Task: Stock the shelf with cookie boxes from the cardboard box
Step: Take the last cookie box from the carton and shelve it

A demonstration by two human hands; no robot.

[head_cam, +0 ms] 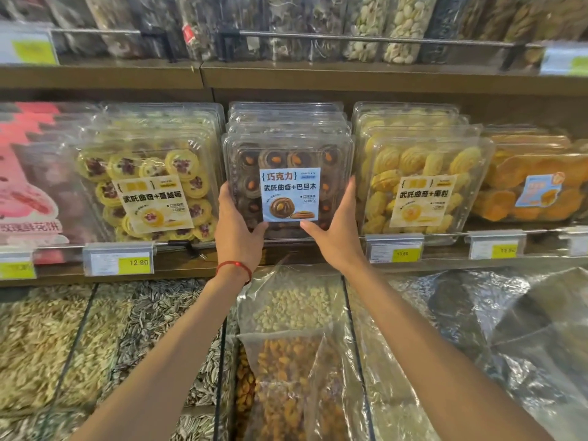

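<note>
A clear plastic box of chocolate almond cookies (288,160) with a blue label stands upright at the front of its row on the middle shelf (318,249). My left hand (237,229) holds its lower left edge, thumb on the front face. My right hand (337,230) holds its lower right edge the same way. Several identical boxes stand behind it. The cardboard box is not in view.
Yellow cranberry cookie boxes (149,183) stand to the left, yellow cookie boxes (420,183) and orange ones (534,186) to the right. Price tags (119,261) line the shelf rail. Below are bins of seeds (63,345) and bagged nuts (292,329). Jars fill the top shelf.
</note>
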